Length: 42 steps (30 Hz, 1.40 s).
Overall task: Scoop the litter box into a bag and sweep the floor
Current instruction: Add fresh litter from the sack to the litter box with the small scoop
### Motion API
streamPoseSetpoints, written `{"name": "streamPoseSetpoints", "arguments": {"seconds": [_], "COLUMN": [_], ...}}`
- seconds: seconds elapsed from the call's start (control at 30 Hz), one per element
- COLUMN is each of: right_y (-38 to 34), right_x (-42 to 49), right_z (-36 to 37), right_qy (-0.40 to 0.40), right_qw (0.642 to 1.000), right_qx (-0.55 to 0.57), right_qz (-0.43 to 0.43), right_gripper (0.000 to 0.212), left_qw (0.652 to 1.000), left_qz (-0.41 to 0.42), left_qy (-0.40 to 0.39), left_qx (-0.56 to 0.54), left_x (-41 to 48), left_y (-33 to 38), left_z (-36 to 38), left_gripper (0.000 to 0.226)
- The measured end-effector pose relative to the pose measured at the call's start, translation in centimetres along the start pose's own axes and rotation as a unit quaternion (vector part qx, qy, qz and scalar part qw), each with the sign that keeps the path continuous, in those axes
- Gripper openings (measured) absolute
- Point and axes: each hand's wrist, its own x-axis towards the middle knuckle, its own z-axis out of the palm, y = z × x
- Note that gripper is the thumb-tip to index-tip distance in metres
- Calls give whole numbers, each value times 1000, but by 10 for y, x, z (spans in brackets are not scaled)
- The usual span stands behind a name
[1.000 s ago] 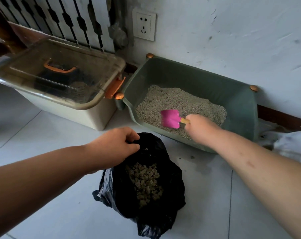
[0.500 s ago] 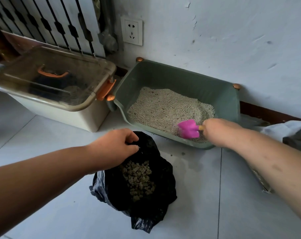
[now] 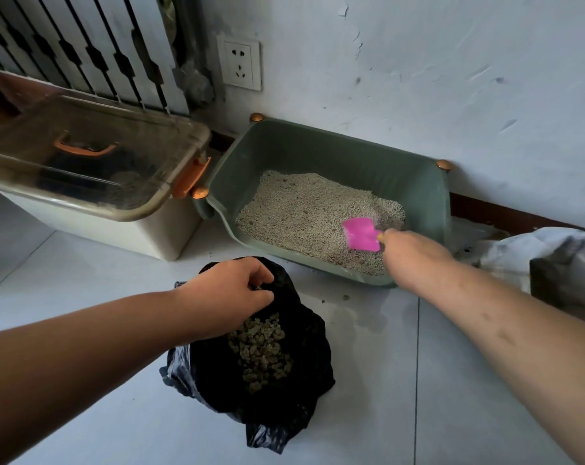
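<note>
On the pale tiled floor [image 3: 418, 380], along its wall edge, a cream plastic bin with clear lid [image 3: 83, 156] stands just beside the green plastic litter box [image 3: 351, 152]; a crumpled white bag [image 3: 535, 256] lies at the right edge. Pale granular litter [image 3: 304, 213] fills the box. My right grip [image 3: 411, 253] grasps the pink plastic scoop [image 3: 361, 234] at its near right corner. My left grip [image 3: 230, 290] pinches the rim of the black plastic bag [image 3: 284, 391], with brown clumps [image 3: 260, 354] inside.
</note>
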Motion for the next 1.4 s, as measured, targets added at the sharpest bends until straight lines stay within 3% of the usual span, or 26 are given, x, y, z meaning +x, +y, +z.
{"name": "streamPoseSetpoints", "arguments": {"seconds": [0.2,0.3,0.37,0.47,0.53,0.7,0.8,1.03,1.4], "right_y": [0,17,38,74,100,163,207,275,283], "right_x": [-15,-21,-32,-62,-84,-137,-162,-179,-93], "right_z": [4,-10,-24,-37,-40,-33,-18,21,62], "right_qy": [78,77,88,92,69,119,164,177,93], "right_qw": [994,993,979,890,818,703,669,660,759], "right_qx": [20,42,163,447,570,696,717,705,589], "right_qz": [-74,-75,-82,-19,28,85,108,188,261], "right_gripper": [32,11,32,37,32,19,22,24,25], "left_qw": [1000,999,997,993,989,978,975,975,979], "left_qz": [21,44,62,97,122,162,167,152,138], "left_qy": [-13,-27,-40,-53,-68,-97,-116,-136,-142], "left_qx": [2,0,4,27,50,88,92,85,59], "left_x": [1,4,7,6,6,8,8,17,28], "left_y": [13,28,44,76,97,127,139,150,169], "left_z": [10,20,26,37,49,81,97,125,143], "left_gripper": [27,30,33,36,37,34,32,21,16]}}
